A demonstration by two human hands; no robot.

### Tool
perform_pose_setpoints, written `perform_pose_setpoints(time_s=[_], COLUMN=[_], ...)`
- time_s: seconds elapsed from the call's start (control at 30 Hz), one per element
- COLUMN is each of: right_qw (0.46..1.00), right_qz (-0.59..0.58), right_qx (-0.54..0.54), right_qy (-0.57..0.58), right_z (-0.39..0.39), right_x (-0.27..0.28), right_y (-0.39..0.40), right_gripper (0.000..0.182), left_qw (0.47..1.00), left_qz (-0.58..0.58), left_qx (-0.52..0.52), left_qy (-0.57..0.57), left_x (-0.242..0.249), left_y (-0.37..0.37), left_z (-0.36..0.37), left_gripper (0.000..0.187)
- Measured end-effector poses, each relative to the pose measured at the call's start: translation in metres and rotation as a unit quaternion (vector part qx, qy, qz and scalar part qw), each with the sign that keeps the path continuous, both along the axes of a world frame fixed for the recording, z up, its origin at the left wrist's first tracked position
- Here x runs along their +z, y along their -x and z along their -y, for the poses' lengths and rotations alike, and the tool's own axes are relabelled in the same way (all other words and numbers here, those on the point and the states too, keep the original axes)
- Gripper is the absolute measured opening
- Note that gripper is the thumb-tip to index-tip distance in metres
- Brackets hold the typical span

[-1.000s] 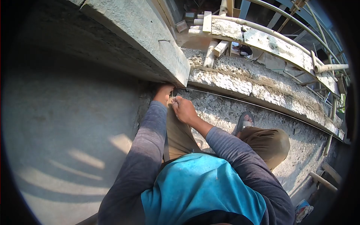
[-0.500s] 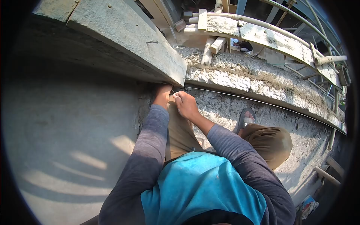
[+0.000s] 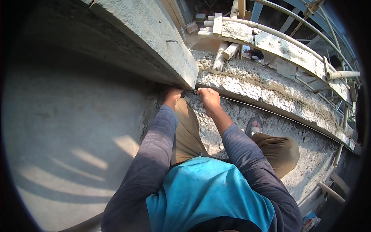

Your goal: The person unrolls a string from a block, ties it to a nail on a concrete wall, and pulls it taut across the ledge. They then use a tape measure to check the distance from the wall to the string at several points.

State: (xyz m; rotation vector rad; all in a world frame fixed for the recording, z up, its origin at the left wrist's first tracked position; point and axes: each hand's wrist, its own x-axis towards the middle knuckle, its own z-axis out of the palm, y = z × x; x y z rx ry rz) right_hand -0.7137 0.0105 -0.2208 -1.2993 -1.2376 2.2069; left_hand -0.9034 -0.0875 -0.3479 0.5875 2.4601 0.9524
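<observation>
A taut pale string [image 3: 266, 110] runs along the lower edge of a rough plastered ledge [image 3: 247, 92]. My right hand [image 3: 210, 101] is closed in a pinch on the string, just below the corner of a concrete beam [image 3: 154, 42]. Beside the wall, under that beam's lower edge, is my left hand [image 3: 172, 96]. Its fingers look curled, but shadow hides their tips and whatever they hold. A nail [image 3: 172, 41] sticks out of the beam's face.
A smooth grey wall [image 3: 77, 127] rises on my left. Rubble [image 3: 232, 110] covers the ground around my sandalled foot [image 3: 254, 126]. Beyond the ledge stands bamboo scaffolding with a mortar-spattered plank [image 3: 286, 48]. Poles [image 3: 331, 192] lie at lower right.
My right hand has moved right, away from my left hand, and now pinches at the string line. My left hand stays under the beam. The view has shifted slightly.
</observation>
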Motion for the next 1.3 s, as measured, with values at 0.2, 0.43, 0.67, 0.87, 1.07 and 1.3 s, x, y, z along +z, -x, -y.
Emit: perform_pose_setpoints(time_s=[0.2, 0.43, 0.67, 0.87, 1.07, 1.3], right_qw=[0.998, 0.994, 0.974, 0.952, 0.959, 0.902], right_qz=[0.031, 0.076, 0.136, 0.142, 0.191, 0.330], right_qx=[0.002, 0.059, 0.117, 0.103, 0.109, 0.219], right_qy=[0.051, -0.046, -0.141, -0.250, -0.180, -0.172], right_z=[-0.010, -0.014, -0.015, -0.008, 0.003, 0.009], right_x=[-0.006, -0.019, -0.037, -0.053, -0.078, -0.109], right_y=[-0.008, -0.015, -0.018, -0.021, -0.018, 0.009], right_gripper=[0.018, 0.021, 0.024, 0.023, 0.020, 0.050], left_qw=[1.000, 0.955, 0.981, 0.985, 0.920, 0.854], left_qz=[0.022, 0.270, 0.163, 0.146, 0.390, 0.519], left_qx=[0.017, 0.069, 0.074, 0.060, 0.031, 0.003], left_qy=[-0.005, -0.100, -0.070, -0.063, -0.012, -0.036], left_x=[-0.046, -0.080, -0.035, -0.027, 0.053, 0.024], left_y=[0.023, 0.036, 0.006, 0.006, 0.018, 0.009], left_z=[-0.002, 0.003, -0.005, -0.004, 0.012, 0.035], left_gripper=[0.051, 0.062, 0.041, 0.042, 0.021, 0.023])
